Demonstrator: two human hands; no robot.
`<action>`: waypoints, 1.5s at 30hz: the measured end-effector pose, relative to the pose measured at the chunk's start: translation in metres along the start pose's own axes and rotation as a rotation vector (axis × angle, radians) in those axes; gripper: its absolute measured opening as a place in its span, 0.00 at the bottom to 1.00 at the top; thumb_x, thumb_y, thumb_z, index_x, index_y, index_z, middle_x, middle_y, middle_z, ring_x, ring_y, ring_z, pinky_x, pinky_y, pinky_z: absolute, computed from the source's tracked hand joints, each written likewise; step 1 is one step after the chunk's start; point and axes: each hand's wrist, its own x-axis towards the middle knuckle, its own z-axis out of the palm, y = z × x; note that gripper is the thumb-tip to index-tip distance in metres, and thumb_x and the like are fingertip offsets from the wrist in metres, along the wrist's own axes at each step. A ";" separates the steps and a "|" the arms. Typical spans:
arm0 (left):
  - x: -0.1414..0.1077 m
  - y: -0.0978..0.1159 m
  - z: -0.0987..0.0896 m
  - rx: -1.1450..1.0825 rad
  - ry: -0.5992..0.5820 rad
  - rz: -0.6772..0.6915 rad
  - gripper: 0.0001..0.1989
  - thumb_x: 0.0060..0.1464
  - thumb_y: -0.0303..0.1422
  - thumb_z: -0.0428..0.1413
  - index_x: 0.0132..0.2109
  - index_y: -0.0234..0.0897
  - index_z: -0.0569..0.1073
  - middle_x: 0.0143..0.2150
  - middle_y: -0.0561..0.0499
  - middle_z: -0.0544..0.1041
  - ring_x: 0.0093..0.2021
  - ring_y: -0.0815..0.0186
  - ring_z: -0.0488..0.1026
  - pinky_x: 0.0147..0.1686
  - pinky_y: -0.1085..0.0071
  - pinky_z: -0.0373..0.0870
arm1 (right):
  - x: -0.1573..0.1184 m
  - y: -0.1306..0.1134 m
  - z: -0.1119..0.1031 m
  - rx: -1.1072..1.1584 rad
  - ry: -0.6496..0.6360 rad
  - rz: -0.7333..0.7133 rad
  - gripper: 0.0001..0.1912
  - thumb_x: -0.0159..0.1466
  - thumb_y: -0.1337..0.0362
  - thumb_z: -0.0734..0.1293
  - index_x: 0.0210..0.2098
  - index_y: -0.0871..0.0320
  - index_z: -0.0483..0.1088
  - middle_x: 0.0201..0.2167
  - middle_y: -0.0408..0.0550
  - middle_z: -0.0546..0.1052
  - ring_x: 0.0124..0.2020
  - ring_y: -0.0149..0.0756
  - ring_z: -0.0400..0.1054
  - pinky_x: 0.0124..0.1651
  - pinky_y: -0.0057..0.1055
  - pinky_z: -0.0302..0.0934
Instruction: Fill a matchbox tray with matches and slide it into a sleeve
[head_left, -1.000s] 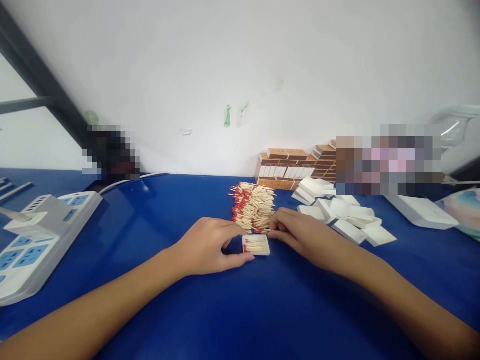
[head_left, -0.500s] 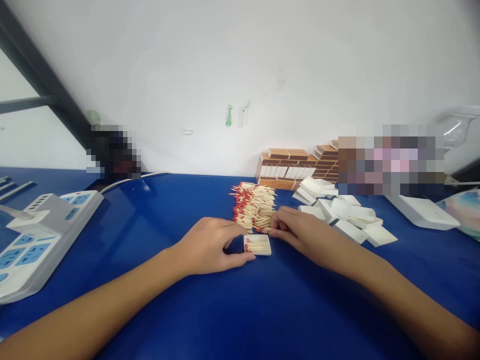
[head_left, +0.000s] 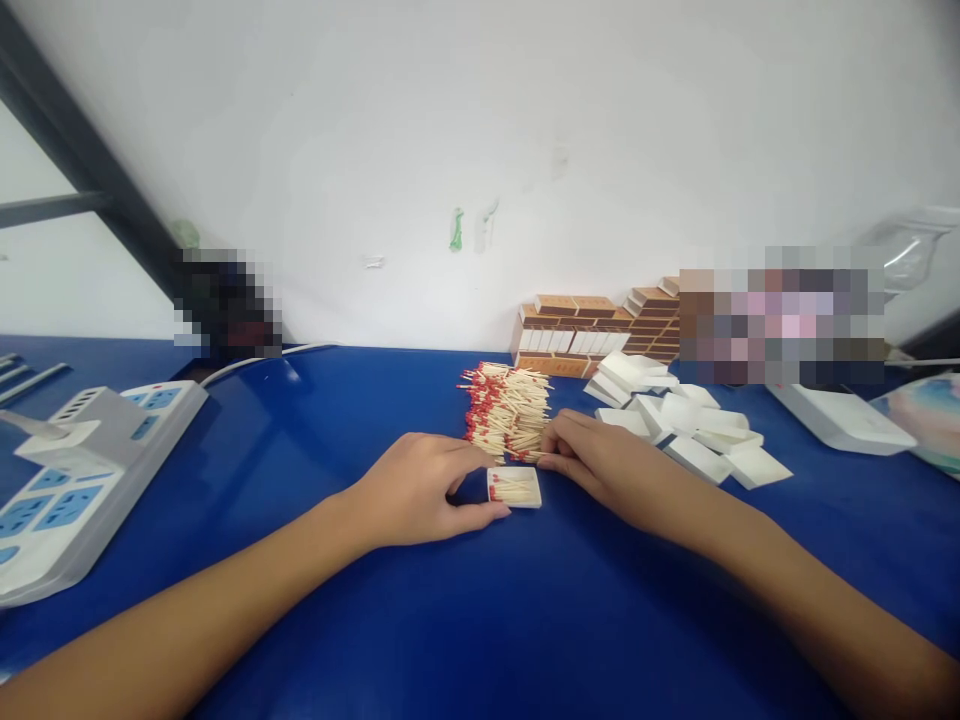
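A small white matchbox tray (head_left: 515, 487) lies on the blue table (head_left: 525, 620) with a few red-tipped matches in it. My left hand (head_left: 416, 490) pinches the tray's left side between thumb and fingers. My right hand (head_left: 600, 465) rests at the tray's right, fingertips at the near edge of a heap of red-tipped matches (head_left: 506, 410). Whether its fingers hold matches is hidden.
A scatter of empty white trays (head_left: 690, 425) lies right of the heap. Brown matchbox sleeves (head_left: 592, 330) are stacked against the white wall. A white power strip (head_left: 82, 465) sits at the left, a flat white box (head_left: 840, 415) at the right.
Both hands stay almost where they were. My right fingertips shifted slightly along the near edge of the match heap.
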 end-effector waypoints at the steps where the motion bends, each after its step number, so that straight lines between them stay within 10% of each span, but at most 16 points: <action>1: 0.000 0.000 0.000 -0.003 -0.002 -0.001 0.17 0.61 0.44 0.62 0.51 0.38 0.80 0.27 0.56 0.75 0.26 0.70 0.70 0.28 0.73 0.61 | 0.000 0.000 0.000 -0.007 0.005 0.000 0.12 0.74 0.59 0.60 0.35 0.54 0.63 0.37 0.49 0.73 0.33 0.37 0.68 0.35 0.33 0.59; 33: 0.000 0.001 0.000 0.077 -0.024 -0.044 0.18 0.61 0.47 0.62 0.51 0.40 0.80 0.24 0.56 0.72 0.24 0.69 0.69 0.27 0.72 0.58 | -0.002 0.018 -0.002 0.003 0.111 -0.060 0.10 0.75 0.57 0.60 0.40 0.54 0.67 0.39 0.48 0.74 0.36 0.38 0.69 0.37 0.33 0.59; 45: 0.003 0.002 -0.001 0.066 -0.059 -0.016 0.17 0.61 0.48 0.61 0.43 0.36 0.79 0.24 0.56 0.71 0.25 0.69 0.68 0.27 0.72 0.56 | -0.008 -0.020 0.007 0.230 0.043 -0.131 0.09 0.75 0.57 0.62 0.40 0.54 0.66 0.36 0.45 0.74 0.35 0.35 0.66 0.37 0.31 0.58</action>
